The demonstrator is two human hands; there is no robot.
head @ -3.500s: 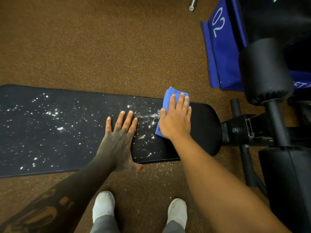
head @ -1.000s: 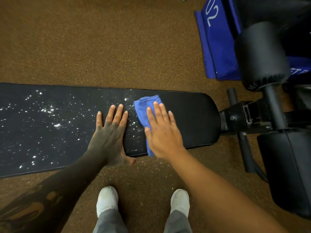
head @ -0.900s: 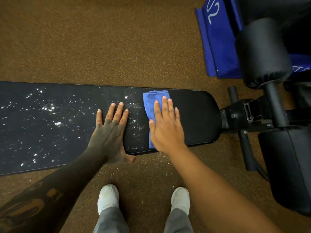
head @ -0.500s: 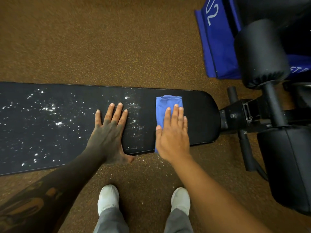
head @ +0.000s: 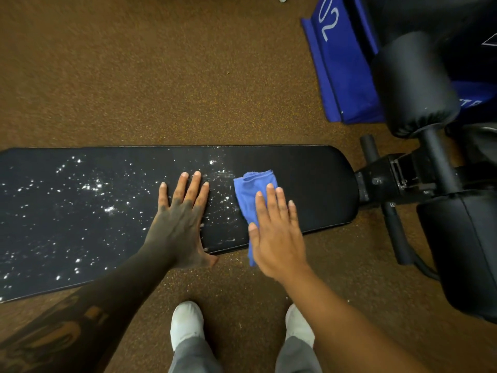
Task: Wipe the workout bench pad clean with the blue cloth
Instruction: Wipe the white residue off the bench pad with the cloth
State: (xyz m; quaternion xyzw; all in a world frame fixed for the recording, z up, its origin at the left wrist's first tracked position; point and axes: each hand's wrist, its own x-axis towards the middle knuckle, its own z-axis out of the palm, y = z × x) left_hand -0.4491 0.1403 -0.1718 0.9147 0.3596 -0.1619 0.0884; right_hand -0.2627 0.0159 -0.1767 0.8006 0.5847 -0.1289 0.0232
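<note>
The long black bench pad (head: pixel 317 189) runs left to right across the view. White specks cover its left and middle part; its right end looks bare. A folded blue cloth (head: pixel 248 192) lies on the pad near the near edge, and its lower end hangs over that edge. My right hand (head: pixel 277 232) lies flat on the cloth with fingers together, pressing it to the pad. My left hand (head: pixel 183 222) rests flat on the speckled pad just left of the cloth, fingers spread, holding nothing.
Brown speckled gym floor (head: pixel 161 76) surrounds the bench. At right stand the bench's black metal frame (head: pixel 398 179), a black foam roller (head: pixel 414 87) and a black seat pad (head: pixel 462 251). A blue mat marked 02 (head: pixel 347 68) lies at upper right. My white shoes (head: pixel 188 324) stand below.
My right hand slid the cloth right along the pad, then back left and toward the near edge. My left hand stayed planted.
</note>
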